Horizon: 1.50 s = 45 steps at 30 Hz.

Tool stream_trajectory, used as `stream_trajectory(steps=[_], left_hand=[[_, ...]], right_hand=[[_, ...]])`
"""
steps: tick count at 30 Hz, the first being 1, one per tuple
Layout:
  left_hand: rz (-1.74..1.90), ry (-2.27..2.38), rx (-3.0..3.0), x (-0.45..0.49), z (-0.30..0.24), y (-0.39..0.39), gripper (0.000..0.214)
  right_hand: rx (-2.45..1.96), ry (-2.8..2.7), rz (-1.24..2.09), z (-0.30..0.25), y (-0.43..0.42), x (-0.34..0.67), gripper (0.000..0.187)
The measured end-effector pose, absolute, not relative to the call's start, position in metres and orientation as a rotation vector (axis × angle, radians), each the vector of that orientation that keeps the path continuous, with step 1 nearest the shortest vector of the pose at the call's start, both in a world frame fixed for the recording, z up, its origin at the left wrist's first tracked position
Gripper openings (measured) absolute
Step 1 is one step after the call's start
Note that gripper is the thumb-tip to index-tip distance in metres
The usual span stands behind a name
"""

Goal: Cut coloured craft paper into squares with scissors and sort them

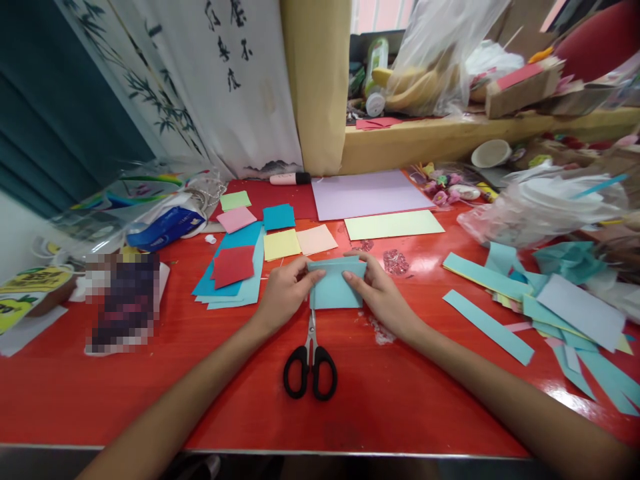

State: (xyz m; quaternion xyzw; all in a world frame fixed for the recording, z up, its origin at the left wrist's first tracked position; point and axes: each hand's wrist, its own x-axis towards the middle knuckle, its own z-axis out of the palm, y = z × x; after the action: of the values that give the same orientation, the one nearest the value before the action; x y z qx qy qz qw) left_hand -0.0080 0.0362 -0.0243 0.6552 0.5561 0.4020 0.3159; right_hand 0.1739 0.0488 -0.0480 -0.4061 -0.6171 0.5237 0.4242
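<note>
Between my two hands I hold light blue paper (337,288), which shows more than one layer along its top edge. My left hand (285,293) pinches its left side, thumb on the front. On the right side my right hand (383,297) grips it the same way. Black-handled scissors (311,357) lie below the paper, and its lower left part covers the blade tips. Beyond my left hand are small squares: yellow (281,245), peach (317,239), blue (279,217), pink (237,219) and green (235,200). A red square (233,267) rests on larger blue sheets (227,295).
Light blue paper strips and scraps (555,327) are heaped at the right. A lilac sheet (373,195), a pale green strip (395,225) and a marker (290,179) lie at the back. Plastic bags (545,200) crowd the right, and a blue packet (165,228) the left.
</note>
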Motion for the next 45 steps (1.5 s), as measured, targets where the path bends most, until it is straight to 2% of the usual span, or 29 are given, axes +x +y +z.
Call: stream_trajectory(steps=[5, 13, 21, 24, 27, 31, 35, 39, 45], left_hand=[[1.147, 1.287, 1.474, -0.008, -0.026, 0.04, 0.027], [1.118, 1.365, 1.445, -0.017, -0.032, 0.048, 0.034], [1.082, 1.399, 1.474, -0.014, -0.029, 0.043, 0.026], [1.085, 1.427, 1.514, -0.011, -0.026, 0.038, 0.025], [1.073, 1.513, 1.625, -0.01, -0.023, 0.035, 0.029], [1.041, 1.544, 1.76, -0.009, -0.021, 0.031, 0.036], [0.941, 1.524, 1.905, -0.006, -0.023, 0.03, 0.033], [0.829, 1.494, 1.971, -0.005, -0.027, 0.031, 0.033], [0.783, 1.475, 2.003, -0.004, -0.026, 0.032, 0.029]], right_hand=[[-0.949, -1.379, 1.419, -0.048, 0.052, 0.172, 0.024], [-1.035, -1.323, 1.319, -0.049, 0.056, 0.178, 0.025], [-0.951, -1.354, 1.493, -0.041, 0.05, 0.171, 0.021], [-0.987, -1.431, 1.404, -0.041, 0.049, 0.172, 0.023], [-1.066, -1.516, 1.176, -0.041, 0.047, 0.174, 0.03], [-1.051, -1.529, 0.998, -0.038, 0.045, 0.177, 0.019], [-0.962, -1.527, 1.037, -0.04, 0.047, 0.175, 0.013], [-0.999, -1.67, 1.069, -0.044, 0.049, 0.174, 0.022], [-1.095, -1.771, 0.997, -0.043, 0.047, 0.174, 0.025]])
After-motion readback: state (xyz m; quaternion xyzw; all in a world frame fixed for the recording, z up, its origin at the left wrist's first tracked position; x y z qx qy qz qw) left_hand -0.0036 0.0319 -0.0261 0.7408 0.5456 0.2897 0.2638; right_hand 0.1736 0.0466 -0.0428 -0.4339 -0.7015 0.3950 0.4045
